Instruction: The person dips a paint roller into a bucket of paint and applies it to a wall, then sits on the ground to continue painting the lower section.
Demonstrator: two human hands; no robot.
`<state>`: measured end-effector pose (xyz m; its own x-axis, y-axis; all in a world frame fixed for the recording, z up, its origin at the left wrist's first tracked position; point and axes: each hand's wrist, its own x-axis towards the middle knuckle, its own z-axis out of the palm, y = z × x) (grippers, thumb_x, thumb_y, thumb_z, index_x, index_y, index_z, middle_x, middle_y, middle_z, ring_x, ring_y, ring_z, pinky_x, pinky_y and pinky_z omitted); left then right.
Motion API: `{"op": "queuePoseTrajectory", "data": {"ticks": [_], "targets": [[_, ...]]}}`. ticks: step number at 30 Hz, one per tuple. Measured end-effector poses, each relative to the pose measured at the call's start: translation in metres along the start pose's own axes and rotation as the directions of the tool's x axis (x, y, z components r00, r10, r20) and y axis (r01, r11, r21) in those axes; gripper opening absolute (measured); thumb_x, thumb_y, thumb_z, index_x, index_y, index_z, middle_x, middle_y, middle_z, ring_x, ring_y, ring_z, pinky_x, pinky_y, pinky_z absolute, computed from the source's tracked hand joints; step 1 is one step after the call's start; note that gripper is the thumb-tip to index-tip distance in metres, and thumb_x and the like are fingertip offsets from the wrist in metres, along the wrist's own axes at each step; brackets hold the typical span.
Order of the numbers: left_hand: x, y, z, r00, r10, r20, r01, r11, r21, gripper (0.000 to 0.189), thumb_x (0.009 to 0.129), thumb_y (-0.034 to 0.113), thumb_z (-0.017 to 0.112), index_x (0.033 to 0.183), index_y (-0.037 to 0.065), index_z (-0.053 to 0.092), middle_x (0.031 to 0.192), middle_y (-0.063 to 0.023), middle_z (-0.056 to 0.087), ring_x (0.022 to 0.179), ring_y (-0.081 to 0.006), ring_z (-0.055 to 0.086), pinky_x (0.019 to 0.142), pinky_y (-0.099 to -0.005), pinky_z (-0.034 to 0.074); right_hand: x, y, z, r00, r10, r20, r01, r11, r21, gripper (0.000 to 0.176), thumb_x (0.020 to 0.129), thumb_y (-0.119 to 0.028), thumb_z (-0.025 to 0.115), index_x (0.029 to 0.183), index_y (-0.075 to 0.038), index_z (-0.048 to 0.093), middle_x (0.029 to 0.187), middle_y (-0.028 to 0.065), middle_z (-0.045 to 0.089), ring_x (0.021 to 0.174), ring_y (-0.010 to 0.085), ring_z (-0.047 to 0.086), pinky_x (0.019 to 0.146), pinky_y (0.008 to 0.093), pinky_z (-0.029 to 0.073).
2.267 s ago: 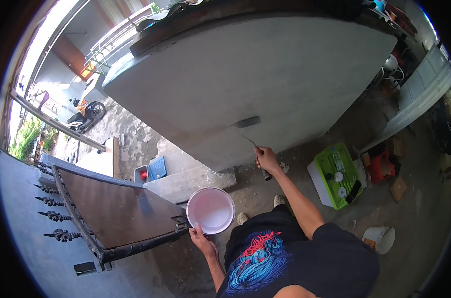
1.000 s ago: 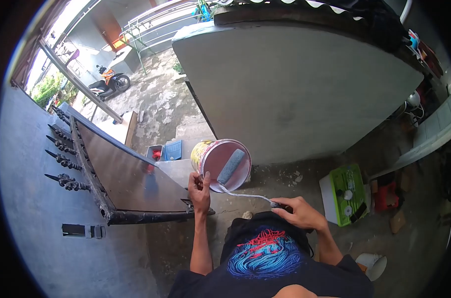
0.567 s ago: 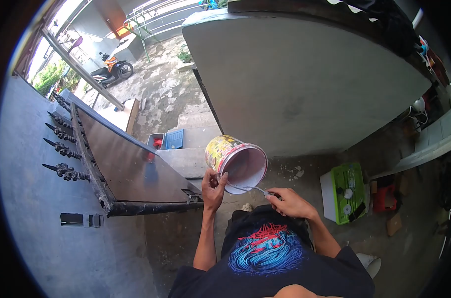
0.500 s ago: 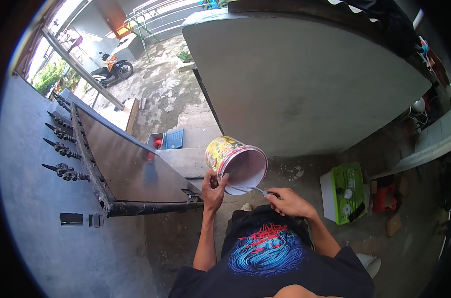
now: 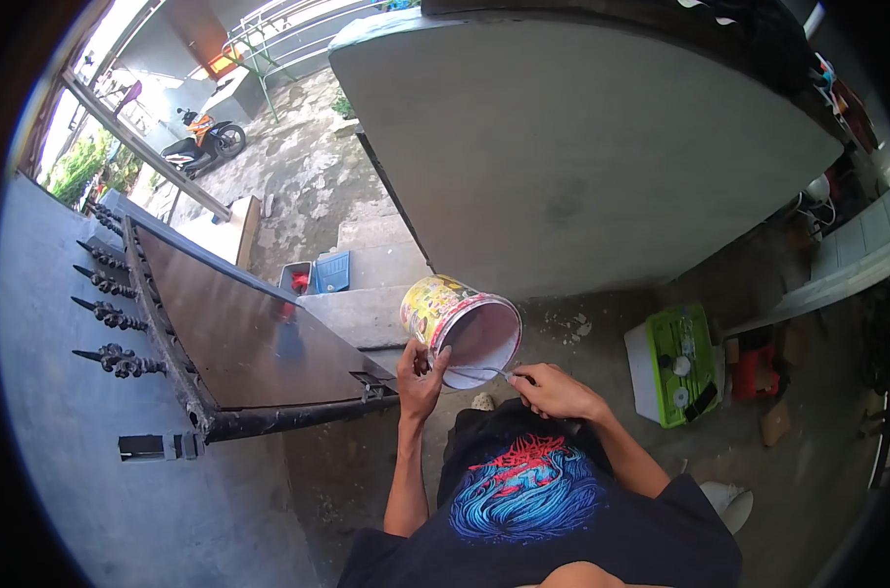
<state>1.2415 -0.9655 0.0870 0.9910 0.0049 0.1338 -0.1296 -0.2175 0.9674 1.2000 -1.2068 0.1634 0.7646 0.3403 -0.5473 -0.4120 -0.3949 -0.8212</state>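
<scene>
A paint bucket [image 5: 427, 306] with a yellow and red printed label is tilted, its open mouth facing me and to the right. My left hand [image 5: 422, 387] grips its lower left rim, the thumb over the edge and the fingers against the outer wall. Dried whitish paint coats the rim and inside. My right hand [image 5: 555, 390] is closed around the end of a thin grey metal tool [image 5: 482, 371], whose other end reaches across the lower part of the bucket's mouth. The tool's exact kind is not clear.
A spiked metal gate [image 5: 239, 323] stands open at left, and a grey wall [image 5: 582, 147] rises ahead. Concrete steps [image 5: 367, 316] lead out beside a blue-lidded box [image 5: 333, 272]. At right are a green-topped container [image 5: 672, 343] and a red item [image 5: 754, 372]. A motorbike [image 5: 202, 142] is parked outside.
The right hand has moved slightly left, with the tool extending into the bucket's mouth. The bucket stays tilted in the left hand. The camera view has shifted a little.
</scene>
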Motion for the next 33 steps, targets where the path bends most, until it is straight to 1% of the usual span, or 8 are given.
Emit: {"op": "queuePoseTrajectory", "data": {"ticks": [3, 6, 8, 15, 18, 20, 23, 33], "targets": [[0.0, -0.003, 0.003, 1.0, 0.003, 0.021, -0.004, 1.0, 0.017, 0.027, 0.088, 0.016, 0.071, 0.081, 0.009, 0.046, 0.069, 0.0086, 0.036, 0.06, -0.001, 0.029, 0.051, -0.0196, 0.023, 0.0, 0.0, 0.0, 1.0, 0.0, -0.022, 0.0, 1.0, -0.009, 0.036, 0.099, -0.026, 0.044, 0.08, 0.003, 0.052, 0.058, 0.0035, 0.05, 0.046, 0.0101, 0.049, 0.044, 0.0308, 0.043], [0.003, -0.002, 0.007, 0.999, -0.017, 0.034, 0.017, 1.0, 0.005, 0.027, 0.088, 0.017, 0.071, 0.081, 0.009, 0.046, 0.069, 0.0086, 0.036, 0.06, -0.001, 0.029, 0.051, -0.0197, 0.023, -0.004, -0.008, -0.001, 0.999, 0.036, -0.027, -0.038, 0.997, -0.06, 0.036, 0.099, -0.025, 0.044, 0.083, 0.006, 0.055, 0.064, 0.0149, 0.059, 0.053, 0.025, 0.06, 0.054, 0.0396, 0.048], [0.004, -0.001, 0.009, 0.999, -0.031, 0.036, 0.031, 0.999, -0.011, 0.028, 0.088, 0.017, 0.071, 0.081, 0.009, 0.046, 0.068, 0.0086, 0.036, 0.06, -0.0011, 0.029, 0.051, -0.0197, 0.023, -0.007, -0.014, 0.002, 0.992, -0.055, -0.115, 0.028, 0.973, -0.228, 0.035, 0.097, -0.023, 0.044, 0.089, 0.008, 0.058, 0.08, 0.0284, 0.063, 0.076, 0.0443, 0.062, 0.07, 0.0484, 0.047], [0.009, -0.007, 0.024, 0.994, -0.089, 0.062, 0.092, 0.995, -0.044, 0.03, 0.087, 0.019, 0.072, 0.078, 0.008, 0.045, 0.067, 0.0071, 0.035, 0.061, -0.0033, 0.029, 0.051, -0.022, 0.024, -0.003, -0.003, 0.005, 0.979, -0.103, -0.178, 0.055, 0.965, -0.256, 0.035, 0.096, -0.024, 0.046, 0.095, 0.008, 0.06, 0.092, 0.0325, 0.06, 0.094, 0.0507, 0.055, 0.08, 0.0514, 0.044], [0.01, -0.012, 0.026, 0.991, -0.126, 0.047, 0.129, 0.988, -0.087, 0.028, 0.09, 0.018, 0.07, 0.08, 0.01, 0.044, 0.069, 0.0085, 0.035, 0.061, -0.0015, 0.03, 0.052, -0.02, 0.023, -0.01, -0.002, -0.008, 0.988, -0.067, -0.14, 0.029, 0.967, -0.254, 0.037, 0.097, -0.027, 0.047, 0.099, 0.007, 0.061, 0.079, 0.0262, 0.064, 0.075, 0.0419, 0.064, 0.069, 0.0465, 0.048], [0.014, -0.013, 0.031, 0.985, -0.168, 0.031, 0.171, 0.977, -0.131, 0.028, 0.09, 0.018, 0.069, 0.08, 0.011, 0.044, 0.07, 0.0083, 0.035, 0.062, -0.0017, 0.031, 0.053, -0.0201, 0.024, -0.015, 0.009, -0.013, 0.994, 0.037, -0.1, -0.035, 0.999, 0.02, 0.037, 0.098, -0.03, 0.051, 0.108, 0.004, 0.062, 0.063, 0.0108, 0.06, 0.053, 0.0201, 0.059, 0.053, 0.0357, 0.047], [0.017, -0.035, 0.034, 0.968, -0.246, -0.042, 0.22, 0.918, -0.33, 0.028, 0.091, 0.018, 0.067, 0.078, 0.014, 0.042, 0.071, 0.008, 0.037, 0.064, -0.003, 0.035, 0.058, -0.0214, 0.029, -0.026, 0.019, -0.024, 0.995, -0.032, -0.094, 0.043, 0.992, 0.117, 0.038, 0.097, -0.031, 0.055, 0.119, 0.001, 0.061, 0.058, -0.0003, 0.051, 0.048, 0.0062, 0.048, 0.045, 0.0267, 0.041], [0.024, -0.056, 0.051, 0.893, -0.43, -0.135, 0.294, 0.782, -0.55, 0.031, 0.095, 0.024, 0.063, 0.079, 0.015, 0.038, 0.071, 0.0058, 0.041, 0.061, -0.0026, 0.039, 0.054, -0.0196, 0.034, -0.035, 0.032, -0.035, 0.942, -0.066, -0.33, 0.172, 0.937, 0.303, 0.034, 0.096, -0.022, 0.059, 0.123, 0.0, 0.06, 0.06, -0.0028, 0.05, 0.05, 0.0044, 0.044, 0.045, 0.0242, 0.037]]}}
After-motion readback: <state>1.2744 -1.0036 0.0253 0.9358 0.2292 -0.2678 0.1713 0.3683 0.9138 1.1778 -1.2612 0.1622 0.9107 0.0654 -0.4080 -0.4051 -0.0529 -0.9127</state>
